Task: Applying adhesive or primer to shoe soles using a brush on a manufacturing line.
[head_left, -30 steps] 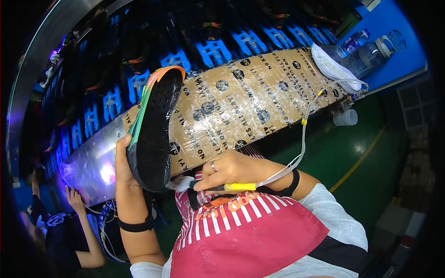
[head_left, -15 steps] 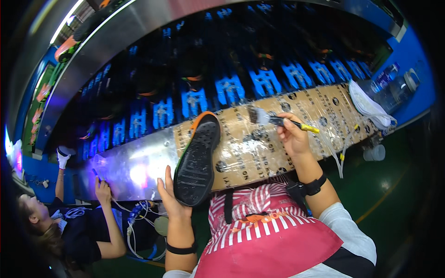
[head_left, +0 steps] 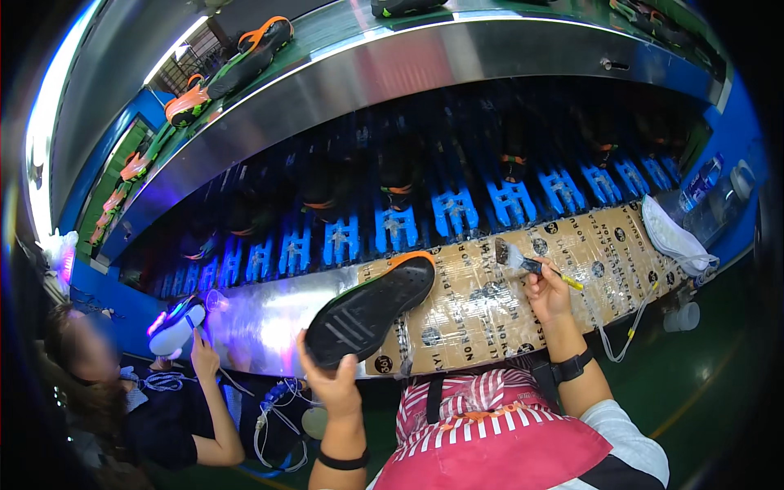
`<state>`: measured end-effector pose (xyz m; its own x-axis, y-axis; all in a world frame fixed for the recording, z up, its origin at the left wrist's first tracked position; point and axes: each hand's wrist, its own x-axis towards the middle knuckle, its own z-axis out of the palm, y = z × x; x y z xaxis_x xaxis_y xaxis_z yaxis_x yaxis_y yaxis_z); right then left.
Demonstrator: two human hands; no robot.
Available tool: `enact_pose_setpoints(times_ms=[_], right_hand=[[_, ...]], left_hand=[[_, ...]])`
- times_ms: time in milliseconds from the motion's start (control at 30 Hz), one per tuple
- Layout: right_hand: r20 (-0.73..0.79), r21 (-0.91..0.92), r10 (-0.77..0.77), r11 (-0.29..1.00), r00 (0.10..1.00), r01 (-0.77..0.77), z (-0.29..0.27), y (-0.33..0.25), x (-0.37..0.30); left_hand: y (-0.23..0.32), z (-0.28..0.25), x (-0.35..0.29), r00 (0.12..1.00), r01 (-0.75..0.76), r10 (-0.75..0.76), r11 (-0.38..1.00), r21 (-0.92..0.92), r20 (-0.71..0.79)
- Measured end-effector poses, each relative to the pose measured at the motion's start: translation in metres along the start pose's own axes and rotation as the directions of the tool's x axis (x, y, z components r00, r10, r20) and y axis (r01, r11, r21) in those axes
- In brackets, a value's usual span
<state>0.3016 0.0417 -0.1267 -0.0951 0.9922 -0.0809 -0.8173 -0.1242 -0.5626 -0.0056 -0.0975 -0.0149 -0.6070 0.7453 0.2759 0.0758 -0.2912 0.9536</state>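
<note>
My left hand (head_left: 335,385) grips a black shoe sole (head_left: 371,314) by its wider end, thumb on one side and fingers on the other. The sole's orange-rimmed end points up and to the right, over a metal bench. Its broad face, with raised stripes, is turned toward me. In my right hand (head_left: 549,290) is a flat paintbrush (head_left: 523,263) with dark bristles, a pale ferrule and a yellow-tipped handle. The brush hangs above the cardboard (head_left: 474,314), its bristles apart from the sole.
Behind the bench is a dark machine with blue-lit holders (head_left: 396,229) carrying black and orange shoe parts. Above it runs a conveyor (head_left: 343,45) with shoes. At right lie a white shoe-shaped piece (head_left: 674,237) and bottles (head_left: 723,196). A co-worker (head_left: 175,416) at left handles a shoe (head_left: 178,327).
My left hand has tilted the sole to the right, away from upright. The view has shifted, showing more of the conveyor. At left, a co-worker's shoe has come into view.
</note>
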Motion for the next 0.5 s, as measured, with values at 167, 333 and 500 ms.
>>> enact_pose_setpoints(times_ms=[167, 333, 500], right_hand=[[-0.009, 0.051, 0.034, 0.998, 0.999, -0.034, -0.002, 0.002, 0.001], [-0.003, 0.050, 0.030, 0.998, 1.000, -0.030, 0.002, -0.002, 0.000], [-0.011, 0.029, 0.036, 0.999, 0.999, -0.036, 0.006, -0.002, -0.001]], left_hand=[[0.053, -0.044, 0.030, 0.937, -0.349, 0.349, 0.937, -0.021, -0.012], [0.139, -0.070, 0.059, 0.858, -0.495, 0.398, 0.811, -0.314, -0.324], [0.196, -0.094, 0.141, 0.748, -0.555, 0.406, 0.816, -0.160, -0.525]])
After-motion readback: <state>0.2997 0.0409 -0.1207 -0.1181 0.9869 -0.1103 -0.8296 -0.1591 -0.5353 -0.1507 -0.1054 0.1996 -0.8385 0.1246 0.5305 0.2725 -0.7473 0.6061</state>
